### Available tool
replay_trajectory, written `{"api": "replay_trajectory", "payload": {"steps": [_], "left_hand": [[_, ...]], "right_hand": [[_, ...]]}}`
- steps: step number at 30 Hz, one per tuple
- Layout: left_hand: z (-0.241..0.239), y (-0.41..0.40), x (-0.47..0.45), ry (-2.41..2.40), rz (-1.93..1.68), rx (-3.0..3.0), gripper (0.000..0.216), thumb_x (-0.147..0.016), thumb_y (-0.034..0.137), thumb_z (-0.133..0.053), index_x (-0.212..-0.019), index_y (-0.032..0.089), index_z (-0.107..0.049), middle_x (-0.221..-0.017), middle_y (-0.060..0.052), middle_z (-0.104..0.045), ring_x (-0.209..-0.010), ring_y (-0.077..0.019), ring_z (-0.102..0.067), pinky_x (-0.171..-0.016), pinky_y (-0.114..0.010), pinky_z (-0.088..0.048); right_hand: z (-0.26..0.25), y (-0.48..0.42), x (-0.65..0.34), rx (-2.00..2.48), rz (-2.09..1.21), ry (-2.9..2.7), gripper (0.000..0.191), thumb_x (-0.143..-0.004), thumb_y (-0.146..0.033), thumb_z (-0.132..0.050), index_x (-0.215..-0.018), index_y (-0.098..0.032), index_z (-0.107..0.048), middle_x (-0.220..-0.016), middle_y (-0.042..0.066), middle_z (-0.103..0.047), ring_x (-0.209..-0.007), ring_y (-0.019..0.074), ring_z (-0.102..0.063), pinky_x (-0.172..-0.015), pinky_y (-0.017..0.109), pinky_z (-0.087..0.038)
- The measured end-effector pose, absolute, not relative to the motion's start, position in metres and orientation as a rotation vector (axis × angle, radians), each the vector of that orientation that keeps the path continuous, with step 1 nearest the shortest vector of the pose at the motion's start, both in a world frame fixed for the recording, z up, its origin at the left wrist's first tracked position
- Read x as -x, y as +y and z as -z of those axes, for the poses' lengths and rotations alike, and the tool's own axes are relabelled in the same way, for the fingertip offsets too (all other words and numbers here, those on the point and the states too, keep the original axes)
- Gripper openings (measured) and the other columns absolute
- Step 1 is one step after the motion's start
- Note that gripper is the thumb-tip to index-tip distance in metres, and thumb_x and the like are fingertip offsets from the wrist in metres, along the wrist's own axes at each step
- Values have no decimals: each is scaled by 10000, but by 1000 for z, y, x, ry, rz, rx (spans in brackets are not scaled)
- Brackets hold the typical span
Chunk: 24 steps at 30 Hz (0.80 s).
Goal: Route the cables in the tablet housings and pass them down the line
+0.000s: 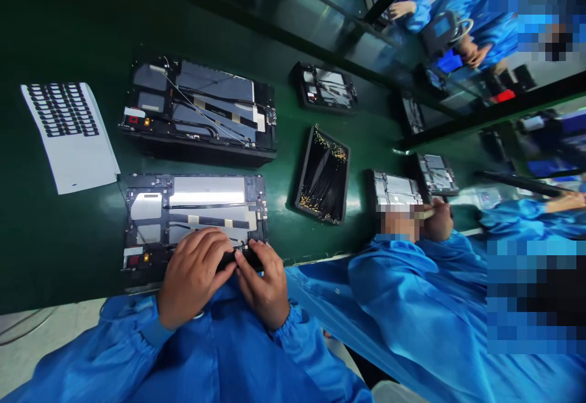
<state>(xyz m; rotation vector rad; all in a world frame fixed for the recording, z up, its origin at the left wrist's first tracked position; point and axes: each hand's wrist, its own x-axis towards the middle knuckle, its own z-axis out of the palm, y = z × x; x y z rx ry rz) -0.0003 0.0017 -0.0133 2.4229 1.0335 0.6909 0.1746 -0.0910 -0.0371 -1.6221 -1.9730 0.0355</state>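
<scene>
Curls left hand (195, 278) over near edge of opened device (208, 190) on green bench (94, 232), directly ahead; bends right hand (269, 287) at same edge, just beside. Cannot tell, for either, whether pinching anything. Has tray (347, 177) of black cables (320, 174) to the right.

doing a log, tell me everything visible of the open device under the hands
The open device lies flat on the green table: black plastic-looking frame, silver-grey panels, dark strips with tan patches, red and yellow spots at left. The left hand and right hand touch and partly hide its near edge.
</scene>
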Motion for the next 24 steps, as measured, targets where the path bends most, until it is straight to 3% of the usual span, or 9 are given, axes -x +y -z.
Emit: {"api": "replay_trajectory", "payload": {"steps": [6, 13, 16, 19, 21, 24], "left_hand": [[10, 4, 5, 972, -713, -2375, 144, -930, 259, -619, -1058, 202, -586, -1108, -65, -704, -1159, -253, -628, -1015, -433, -471], [6, 1, 6, 950, -719, -2359, 151, -940, 267, -616, -1074, 209, -576, -1123, -70, -702, -1176, -256, -626, -1026, -448, -492], [0, -3, 28, 997, -766, -2375, 212, -933, 311, -637, -1122, 229, -590, -1327, -97, -637, -1333, -295, -533, -1114, -501, -457], [2, -7, 69, 1384, -755, -2342, 517, -901, 472, -648, -1353, 248, -539, -1645, -131, -289, -1467, -433, -343, -1133, -637, -407], [12, -9, 95, 1532, -685, -2304, 688, -897, 531, -617, -1507, 286, -411, -1695, -114, -140, -1461, -474, -337, -1072, -655, -465], [31, -14, 122, 1522, -638, -2343, 700, -922, 431, -599, -1560, 386, -315, -1669, -65, -263, -1392, -400, -481, -999, -554, -563]], "right_hand": [[29, -82, -184, 1639, -226, -1747, 405, -955, -177, -615, -1346, -281, -597, -1214, 118, -637, -1122, 242, -653, -903, 427, -599], [31, -68, -180, 1650, -129, -1752, 113, -946, -204, -662, -1046, -236, -619, -1002, 71, -686, -928, 202, -661, -799, 364, -543], [31, -70, -186, 1666, -186, -1749, 258, -948, -278, -662, -1193, -226, -598, -1160, 119, -660, -1093, 242, -640, -905, 427, -549], [34, -72, -194, 1719, -253, -1823, 639, -890, -437, -718, -1438, -210, -481, -1499, 213, -457, -1376, 359, -479, -1049, 580, -489], [40, -72, -197, 1740, -227, -1934, 703, -893, -418, -714, -1508, -237, -426, -1578, 203, -384, -1438, 396, -411, -1077, 637, -458], [50, -74, -195, 1714, -91, -1991, 592, -955, -309, -622, -1516, -269, -437, -1540, 172, -470, -1394, 385, -488, -1035, 636, -508]]}}
